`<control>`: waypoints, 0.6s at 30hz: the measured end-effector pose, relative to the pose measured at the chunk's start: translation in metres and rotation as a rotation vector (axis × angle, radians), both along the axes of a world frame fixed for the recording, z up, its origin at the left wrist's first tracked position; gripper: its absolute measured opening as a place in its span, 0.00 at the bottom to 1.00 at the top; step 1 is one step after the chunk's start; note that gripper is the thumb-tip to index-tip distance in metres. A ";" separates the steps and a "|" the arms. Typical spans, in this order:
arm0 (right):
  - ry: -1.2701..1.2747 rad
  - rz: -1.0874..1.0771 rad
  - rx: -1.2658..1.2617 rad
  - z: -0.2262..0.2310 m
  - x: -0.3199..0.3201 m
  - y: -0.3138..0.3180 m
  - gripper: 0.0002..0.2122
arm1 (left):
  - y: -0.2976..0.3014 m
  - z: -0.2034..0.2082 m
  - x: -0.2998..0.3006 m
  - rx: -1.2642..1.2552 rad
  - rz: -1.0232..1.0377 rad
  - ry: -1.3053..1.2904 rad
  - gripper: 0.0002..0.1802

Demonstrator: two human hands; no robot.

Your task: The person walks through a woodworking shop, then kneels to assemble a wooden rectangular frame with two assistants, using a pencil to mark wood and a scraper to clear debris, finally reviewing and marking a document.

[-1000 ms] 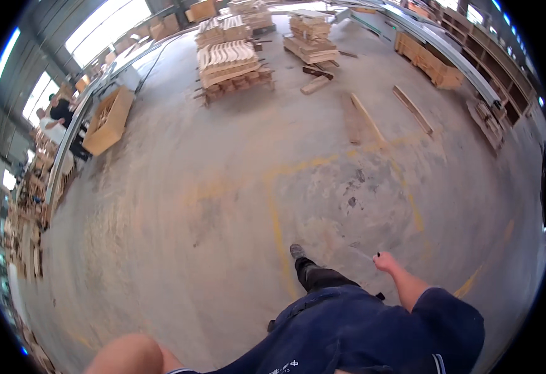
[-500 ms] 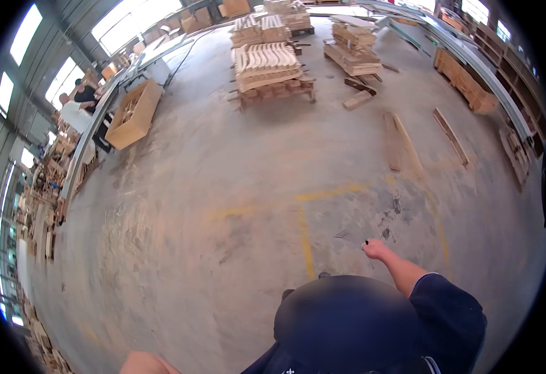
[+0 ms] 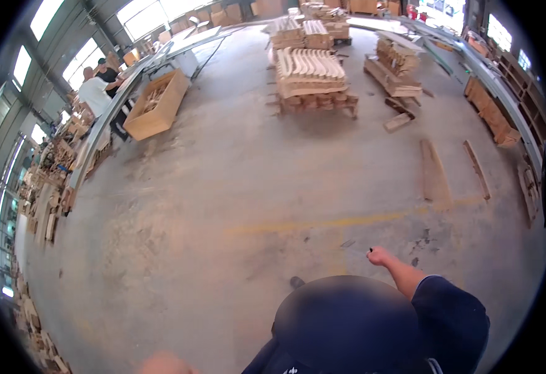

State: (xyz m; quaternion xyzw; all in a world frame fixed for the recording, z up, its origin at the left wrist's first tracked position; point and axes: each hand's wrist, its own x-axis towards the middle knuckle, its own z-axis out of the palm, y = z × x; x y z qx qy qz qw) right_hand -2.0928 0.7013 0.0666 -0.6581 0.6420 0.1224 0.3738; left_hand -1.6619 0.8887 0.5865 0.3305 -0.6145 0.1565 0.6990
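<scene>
My right hand [image 3: 379, 256] is held out low in front of me, closed around something small with a dark end showing at the fingers. What it holds is too small to name. Just left of that hand is a faint, thin outline against the floor; I cannot tell whether it belongs to the held thing. At the bottom edge, a blurred patch of my left hand or arm [image 3: 166, 364] shows, its fingers not distinguishable. Dark blue clothing [image 3: 348, 324] fills the lower middle, with one shoe tip [image 3: 296, 282] beyond it.
Curved wooden pieces [image 3: 310, 64] lie stacked on a pallet ahead. Right of them stands another wood stack [image 3: 397, 62]. Loose boards [image 3: 434, 171] lie on the floor by a yellow line [image 3: 348, 221]. At left, two people [image 3: 95, 92] stand near a wooden crate [image 3: 156, 105].
The view has shifted forward and leftward: stacks, crate and boards now sit further right in the picture. My right hand stays closed at nearly the same place. The patch at bottom left has become more blurred.
</scene>
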 end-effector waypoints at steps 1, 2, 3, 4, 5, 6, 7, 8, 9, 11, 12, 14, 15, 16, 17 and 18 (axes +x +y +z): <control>0.010 0.040 -0.007 0.013 0.018 -0.013 0.19 | -0.005 0.001 0.015 -0.012 0.001 -0.001 0.07; 0.021 0.080 -0.014 0.020 0.037 -0.025 0.19 | -0.006 0.001 0.029 -0.008 0.008 0.001 0.06; 0.022 0.084 -0.022 0.025 0.055 -0.037 0.19 | -0.008 0.001 0.042 -0.009 0.009 0.006 0.06; -0.003 0.075 -0.040 0.025 0.077 -0.043 0.20 | -0.012 -0.003 0.056 -0.004 0.007 0.013 0.06; -0.028 0.068 -0.058 0.025 0.097 -0.049 0.20 | -0.016 -0.012 0.066 0.018 0.012 0.023 0.06; -0.034 0.089 -0.062 0.029 0.121 -0.059 0.20 | -0.019 -0.017 0.079 0.040 0.033 0.026 0.06; -0.041 0.128 -0.069 0.035 0.142 -0.066 0.20 | -0.023 -0.032 0.087 0.100 0.055 0.041 0.06; -0.051 0.176 -0.081 0.038 0.166 -0.076 0.21 | -0.030 -0.047 0.094 0.206 0.104 0.062 0.06; -0.022 0.188 -0.046 0.028 0.169 -0.089 0.21 | -0.050 -0.069 0.102 0.384 0.169 0.089 0.05; 0.092 0.181 0.072 0.012 0.182 -0.112 0.23 | -0.093 -0.116 0.123 0.739 0.208 0.158 0.01; 0.072 0.205 0.090 0.008 0.197 -0.124 0.23 | -0.108 -0.138 0.135 0.790 0.187 0.169 0.03; 0.059 0.268 0.111 0.001 0.228 -0.149 0.24 | -0.134 -0.177 0.165 0.841 0.201 0.201 0.06; 0.094 0.260 0.137 -0.010 0.239 -0.165 0.23 | -0.146 -0.194 0.179 0.926 0.178 0.203 0.06; 0.131 0.246 0.164 -0.027 0.243 -0.179 0.23 | -0.157 -0.210 0.195 1.012 0.148 0.204 0.06; 0.151 0.276 0.050 -0.063 0.238 -0.194 0.19 | -0.167 -0.222 0.212 0.995 0.168 0.213 0.06; 0.162 0.315 -0.074 -0.091 0.249 -0.219 0.17 | -0.176 -0.231 0.231 1.101 0.214 0.201 0.06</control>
